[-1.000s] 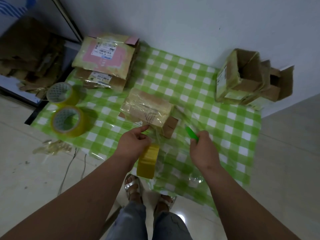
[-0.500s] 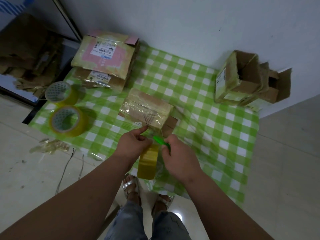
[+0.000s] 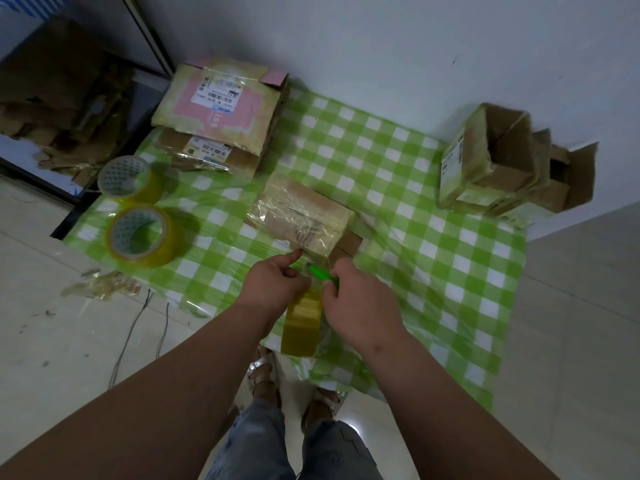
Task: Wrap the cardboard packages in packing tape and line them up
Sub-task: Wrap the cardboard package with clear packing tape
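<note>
A tape-covered cardboard package (image 3: 302, 219) lies in the middle of the green checked table (image 3: 433, 258). My left hand (image 3: 275, 284) grips a yellow tape roll (image 3: 300, 323) just in front of the package, with a strip of tape stretched from the roll to the package. My right hand (image 3: 360, 306) holds a green cutter (image 3: 321, 273) against that strip, right beside the left hand. Two taped packages (image 3: 221, 109) are stacked at the table's back left corner.
Two spare tape rolls (image 3: 140, 237) sit at the table's left edge. Open, empty cardboard boxes (image 3: 502, 164) stand at the back right against the wall. Crumpled tape scraps (image 3: 100, 289) and wires lie on the floor at left. Flattened cardboard (image 3: 59, 95) is piled farther left.
My right hand has come in from the right with the green cutter and now sits against the tape strip beside my left hand. The left hand and roll stayed put.
</note>
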`<state>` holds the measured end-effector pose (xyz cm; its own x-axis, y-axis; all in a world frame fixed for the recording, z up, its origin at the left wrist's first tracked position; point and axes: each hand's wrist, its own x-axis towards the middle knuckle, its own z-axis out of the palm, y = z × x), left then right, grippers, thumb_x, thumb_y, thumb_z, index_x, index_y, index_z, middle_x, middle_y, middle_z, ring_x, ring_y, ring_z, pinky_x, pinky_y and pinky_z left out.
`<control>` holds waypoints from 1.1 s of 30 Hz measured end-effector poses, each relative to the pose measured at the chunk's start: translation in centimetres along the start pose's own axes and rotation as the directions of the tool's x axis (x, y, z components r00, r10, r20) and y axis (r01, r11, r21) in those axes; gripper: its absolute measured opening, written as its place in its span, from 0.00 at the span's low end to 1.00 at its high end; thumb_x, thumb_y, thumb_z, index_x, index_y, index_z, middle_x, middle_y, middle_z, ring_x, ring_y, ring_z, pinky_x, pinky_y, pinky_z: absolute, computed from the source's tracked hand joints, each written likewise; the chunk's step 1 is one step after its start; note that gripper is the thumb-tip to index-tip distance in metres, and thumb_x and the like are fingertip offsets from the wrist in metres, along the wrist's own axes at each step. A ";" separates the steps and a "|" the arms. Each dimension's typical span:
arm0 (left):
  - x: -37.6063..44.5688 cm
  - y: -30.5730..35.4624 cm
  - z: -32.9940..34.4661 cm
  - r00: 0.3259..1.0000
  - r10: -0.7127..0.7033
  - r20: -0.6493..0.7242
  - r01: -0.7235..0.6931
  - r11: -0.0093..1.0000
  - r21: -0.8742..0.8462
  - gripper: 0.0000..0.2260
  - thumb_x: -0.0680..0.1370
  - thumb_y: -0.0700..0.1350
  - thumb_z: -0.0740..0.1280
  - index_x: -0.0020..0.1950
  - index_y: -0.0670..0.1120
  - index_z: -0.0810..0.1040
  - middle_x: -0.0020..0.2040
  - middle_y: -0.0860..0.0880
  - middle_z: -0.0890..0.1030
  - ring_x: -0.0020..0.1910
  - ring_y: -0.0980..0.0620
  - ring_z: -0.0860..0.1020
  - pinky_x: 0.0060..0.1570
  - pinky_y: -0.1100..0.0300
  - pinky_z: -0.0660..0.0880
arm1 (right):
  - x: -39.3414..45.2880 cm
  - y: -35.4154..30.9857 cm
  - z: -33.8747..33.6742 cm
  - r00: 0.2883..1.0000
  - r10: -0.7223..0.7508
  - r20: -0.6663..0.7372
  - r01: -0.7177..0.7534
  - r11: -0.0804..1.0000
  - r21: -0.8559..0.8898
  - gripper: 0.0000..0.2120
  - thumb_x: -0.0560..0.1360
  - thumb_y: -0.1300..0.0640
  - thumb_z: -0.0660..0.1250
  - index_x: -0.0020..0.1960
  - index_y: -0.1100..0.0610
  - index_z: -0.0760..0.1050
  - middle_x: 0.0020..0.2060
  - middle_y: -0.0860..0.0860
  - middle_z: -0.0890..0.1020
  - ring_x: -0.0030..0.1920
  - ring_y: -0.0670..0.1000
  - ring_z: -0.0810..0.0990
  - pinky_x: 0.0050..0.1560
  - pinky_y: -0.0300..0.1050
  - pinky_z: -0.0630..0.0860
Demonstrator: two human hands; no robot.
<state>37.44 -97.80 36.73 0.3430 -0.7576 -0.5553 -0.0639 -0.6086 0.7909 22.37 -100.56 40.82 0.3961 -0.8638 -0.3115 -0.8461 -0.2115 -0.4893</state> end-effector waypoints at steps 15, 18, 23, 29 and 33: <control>0.7 0.1 -0.5 0.999 -0.036 -0.003 0.037 0.998 0.049 0.30 0.72 0.37 0.74 0.72 0.54 0.72 0.36 0.49 0.76 0.34 0.56 0.75 0.29 0.74 0.70 | 0.6 2.2 0.4 0.997 0.080 -0.007 -0.081 0.996 -0.038 0.05 0.79 0.50 0.57 0.49 0.52 0.66 0.35 0.49 0.73 0.39 0.56 0.76 0.35 0.47 0.66; 0.7 0.6 -0.6 0.999 -0.035 0.024 0.033 0.998 0.060 0.34 0.72 0.36 0.74 0.74 0.56 0.68 0.38 0.48 0.78 0.36 0.57 0.77 0.30 0.75 0.70 | -0.1 4.6 0.8 0.980 0.198 0.031 -0.196 0.979 -0.050 0.06 0.79 0.51 0.56 0.47 0.52 0.64 0.33 0.48 0.70 0.35 0.52 0.71 0.35 0.46 0.63; 0.3 0.8 -0.4 0.996 -0.065 0.064 0.062 0.997 0.045 0.35 0.72 0.37 0.74 0.75 0.55 0.66 0.44 0.44 0.81 0.43 0.54 0.79 0.32 0.75 0.71 | -0.9 6.8 2.2 0.956 0.293 0.015 -0.293 0.956 0.011 0.06 0.79 0.53 0.57 0.52 0.54 0.68 0.38 0.50 0.76 0.39 0.55 0.76 0.35 0.47 0.68; -0.8 0.9 -0.9 0.995 -0.039 0.097 0.036 0.999 0.035 0.30 0.73 0.37 0.74 0.73 0.53 0.70 0.40 0.48 0.83 0.42 0.57 0.81 0.41 0.66 0.71 | -1.0 7.1 3.1 0.938 0.346 0.007 -0.338 0.920 -0.198 0.17 0.78 0.52 0.58 0.67 0.49 0.70 0.62 0.50 0.74 0.63 0.55 0.71 0.63 0.56 0.63; -1.3 1.1 -2.3 0.997 0.010 0.073 -0.008 1.000 -0.026 0.30 0.72 0.35 0.74 0.70 0.51 0.68 0.36 0.51 0.83 0.37 0.60 0.81 0.40 0.66 0.72 | -0.2 4.9 2.3 0.940 0.308 -0.143 -0.311 0.950 0.003 0.17 0.76 0.45 0.61 0.64 0.45 0.75 0.62 0.47 0.74 0.64 0.52 0.69 0.64 0.55 0.57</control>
<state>39.05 -96.94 38.87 0.2727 -0.7789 -0.5648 -0.0418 -0.5961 0.8018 18.99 -100.37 36.62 0.0606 -0.9431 -0.3269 -0.9263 0.0689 -0.3704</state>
